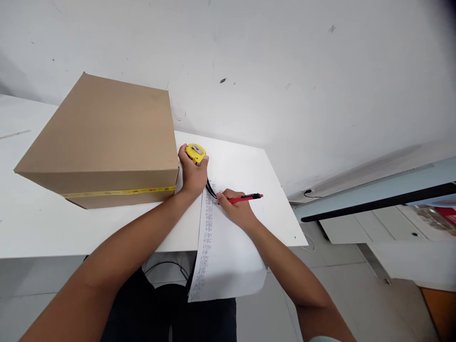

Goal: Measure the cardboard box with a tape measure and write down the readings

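Note:
My left hand (192, 173) is closed round a yellow tape measure case (195, 152) at the right corner of a brown cardboard box (107, 128). The yellow tape blade (117, 192) runs flat along the box's front face, low down. My right hand (235, 209) pinches a red pen (245, 197) with a black tip end, its point touching a white sheet of paper (228, 251). A column of small handwriting runs down the sheet's left side. The sheet hangs over the table's near edge.
The box and paper rest on a white table (42, 223) against a white wall. At the right, a pale desk with a dark edge (374, 202) stands lower down, with a cable by the wall. My dark trousers show under the table edge.

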A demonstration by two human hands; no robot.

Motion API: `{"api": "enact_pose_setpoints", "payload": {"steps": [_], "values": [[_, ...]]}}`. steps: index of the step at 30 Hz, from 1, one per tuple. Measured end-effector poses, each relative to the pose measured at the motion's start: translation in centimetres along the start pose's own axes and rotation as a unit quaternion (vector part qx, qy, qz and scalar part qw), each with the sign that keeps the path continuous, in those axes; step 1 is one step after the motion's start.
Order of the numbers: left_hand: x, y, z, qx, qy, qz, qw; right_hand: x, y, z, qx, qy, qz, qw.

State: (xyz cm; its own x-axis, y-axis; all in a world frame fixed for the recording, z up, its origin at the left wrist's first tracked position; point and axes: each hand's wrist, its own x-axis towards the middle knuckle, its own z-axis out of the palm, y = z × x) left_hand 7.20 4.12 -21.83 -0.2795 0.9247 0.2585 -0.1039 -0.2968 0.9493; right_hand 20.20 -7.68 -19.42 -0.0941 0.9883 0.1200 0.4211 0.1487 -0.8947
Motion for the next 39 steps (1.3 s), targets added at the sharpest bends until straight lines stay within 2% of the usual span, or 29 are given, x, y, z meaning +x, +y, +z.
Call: {"api": "enact_pose_setpoints", "payload": {"steps": [5,18,24,34,39], "values": [[0.03,0.04,-0.04,0.002,-0.001,0.002,1.0,0.0,-0.06,-0.01,0.0,-0.01,-0.004,1.0],[-0.28,0.46,0.09,-0.003,0.0,-0.002,1.0,0.0,0.31,0.07,-0.018,0.022,-0.004,1.0],[-0.27,0.46,0.11,-0.004,-0.003,-0.006,1.0,0.08,0.3,-0.01,-0.027,0.01,0.002,1.0],[-0.23,0.01,-0.08,-0.005,-0.019,0.005,1.0,0.09,0.11,0.22,-0.037,0.041,-0.004,0.998],[-0.3,0.28,0.01,-0.005,-0.018,-0.003,1.0,0.03,0.04,0.15,-0.048,0.037,-0.002,0.998]]}}
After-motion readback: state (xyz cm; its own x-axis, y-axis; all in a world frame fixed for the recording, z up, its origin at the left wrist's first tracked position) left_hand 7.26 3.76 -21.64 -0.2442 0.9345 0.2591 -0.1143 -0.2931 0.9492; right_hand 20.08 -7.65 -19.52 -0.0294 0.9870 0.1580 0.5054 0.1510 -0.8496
